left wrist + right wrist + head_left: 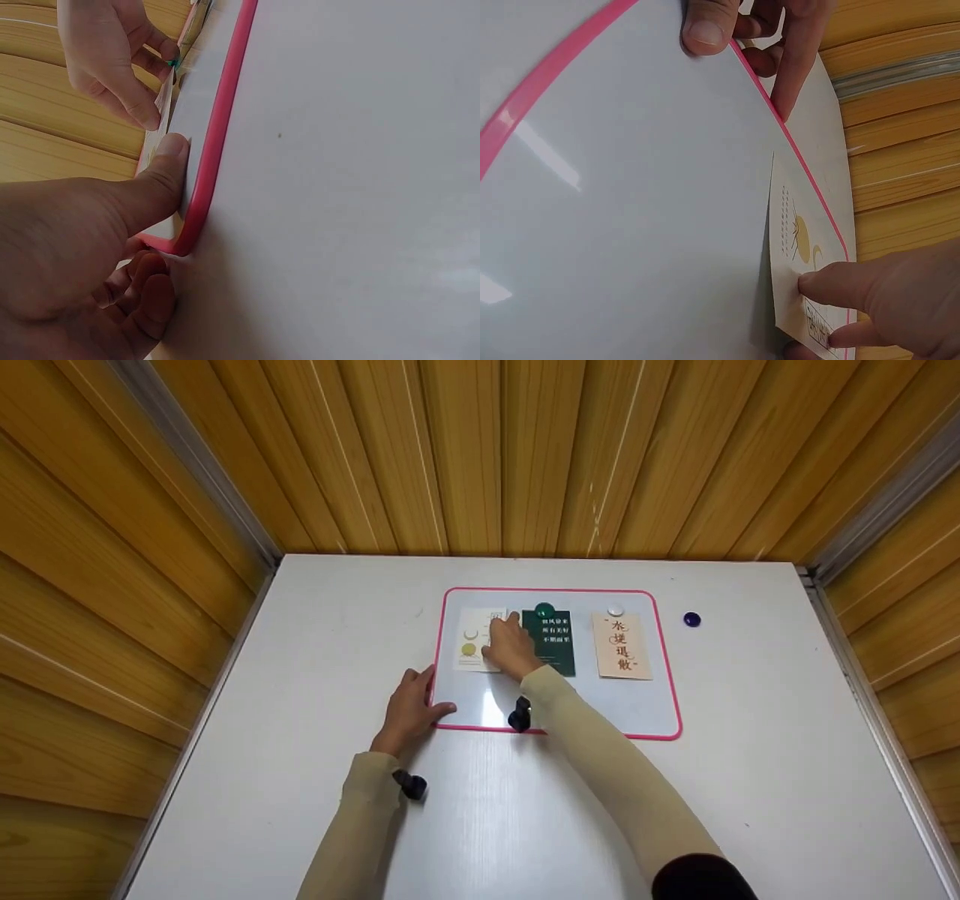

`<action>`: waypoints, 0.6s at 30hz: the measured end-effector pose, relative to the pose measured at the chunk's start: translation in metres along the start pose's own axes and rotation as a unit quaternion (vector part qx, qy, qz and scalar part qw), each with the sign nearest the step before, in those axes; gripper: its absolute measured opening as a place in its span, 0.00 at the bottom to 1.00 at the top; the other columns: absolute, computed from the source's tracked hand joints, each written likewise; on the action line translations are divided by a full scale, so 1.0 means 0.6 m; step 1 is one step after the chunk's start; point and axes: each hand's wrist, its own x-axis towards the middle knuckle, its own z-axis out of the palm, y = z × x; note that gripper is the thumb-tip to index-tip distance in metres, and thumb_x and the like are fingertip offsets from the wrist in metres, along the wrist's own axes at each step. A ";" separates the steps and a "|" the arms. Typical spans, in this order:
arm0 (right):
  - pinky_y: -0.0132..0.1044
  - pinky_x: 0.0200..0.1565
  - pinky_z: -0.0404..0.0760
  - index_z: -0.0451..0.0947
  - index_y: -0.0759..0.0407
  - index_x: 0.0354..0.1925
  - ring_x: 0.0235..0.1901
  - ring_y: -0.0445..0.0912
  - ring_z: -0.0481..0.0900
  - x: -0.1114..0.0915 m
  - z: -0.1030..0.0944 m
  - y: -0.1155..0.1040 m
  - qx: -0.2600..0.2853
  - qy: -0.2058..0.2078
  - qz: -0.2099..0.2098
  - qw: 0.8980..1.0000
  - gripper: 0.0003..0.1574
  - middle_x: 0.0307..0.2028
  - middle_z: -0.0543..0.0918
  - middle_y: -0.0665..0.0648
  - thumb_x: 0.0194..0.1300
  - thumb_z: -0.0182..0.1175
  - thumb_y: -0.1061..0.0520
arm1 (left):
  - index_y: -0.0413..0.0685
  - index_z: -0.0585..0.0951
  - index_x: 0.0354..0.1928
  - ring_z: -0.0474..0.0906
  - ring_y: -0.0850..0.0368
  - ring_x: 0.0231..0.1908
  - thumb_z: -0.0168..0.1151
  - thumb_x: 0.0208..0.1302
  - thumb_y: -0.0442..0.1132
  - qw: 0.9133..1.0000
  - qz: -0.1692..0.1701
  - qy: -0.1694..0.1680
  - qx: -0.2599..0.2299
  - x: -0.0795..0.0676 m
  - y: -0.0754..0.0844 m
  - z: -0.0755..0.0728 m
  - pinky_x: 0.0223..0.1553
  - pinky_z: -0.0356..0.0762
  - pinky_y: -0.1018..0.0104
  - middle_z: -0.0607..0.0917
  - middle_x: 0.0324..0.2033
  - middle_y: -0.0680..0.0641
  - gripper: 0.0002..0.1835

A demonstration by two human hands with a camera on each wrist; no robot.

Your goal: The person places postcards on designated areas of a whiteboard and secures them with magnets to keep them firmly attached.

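A small whiteboard (555,709) with a pink rim lies on the white table. My left hand (409,706) grips its near left corner, thumb (171,146) on the face and fingers bent at the outer edge. At the board's left, my right hand (511,646) holds a white card (471,639) printed with a yellow circle and a crescent. The right thumb (817,285) lies on the card's face, with other fingers at its top and right edges. The card's edge stands off the board in the right wrist view.
A dark green card (559,660) lies mid-board under a green round magnet (544,610). Right of it, a peach card (622,652) has a white round magnet (616,610) at its top. A dark blue magnet (692,619) sits on the table beyond the board. Wood-panelled walls (465,457) surround the table.
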 end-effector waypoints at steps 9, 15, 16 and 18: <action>0.48 0.42 0.81 0.79 0.69 0.50 0.38 0.55 0.79 0.003 0.002 -0.002 -0.022 0.001 -0.002 1.000 0.17 0.53 0.71 0.69 0.68 0.66 0.59 | 0.46 0.67 0.76 0.72 0.50 0.41 0.80 0.56 0.50 1.000 -0.008 0.000 -0.003 0.001 -0.002 0.003 0.49 0.74 0.57 0.74 0.45 0.45 0.48; 0.51 0.40 0.82 0.81 0.68 0.44 0.36 0.56 0.80 0.005 0.002 -0.001 -0.051 0.010 -0.014 0.999 0.12 0.52 0.72 0.70 0.68 0.66 0.59 | 0.44 0.68 0.76 0.71 0.50 0.39 0.80 0.55 0.49 1.000 0.009 0.005 0.000 0.002 -0.005 0.001 0.46 0.73 0.56 0.74 0.43 0.44 0.48; 0.52 0.40 0.82 0.81 0.68 0.44 0.36 0.56 0.80 0.005 0.002 -0.002 -0.055 0.011 -0.016 0.998 0.12 0.52 0.73 0.70 0.68 0.66 0.59 | 0.44 0.68 0.76 0.71 0.50 0.39 0.80 0.55 0.49 1.000 0.010 0.006 0.000 0.002 -0.005 0.001 0.46 0.73 0.55 0.74 0.43 0.44 0.48; 0.53 0.40 0.82 0.81 0.68 0.43 0.36 0.57 0.81 0.004 0.001 -0.001 -0.060 0.012 -0.019 0.998 0.11 0.51 0.73 0.71 0.68 0.65 0.60 | 0.45 0.68 0.76 0.71 0.50 0.39 0.80 0.55 0.49 1.000 0.011 0.006 -0.003 0.001 -0.005 0.000 0.46 0.73 0.55 0.74 0.43 0.44 0.48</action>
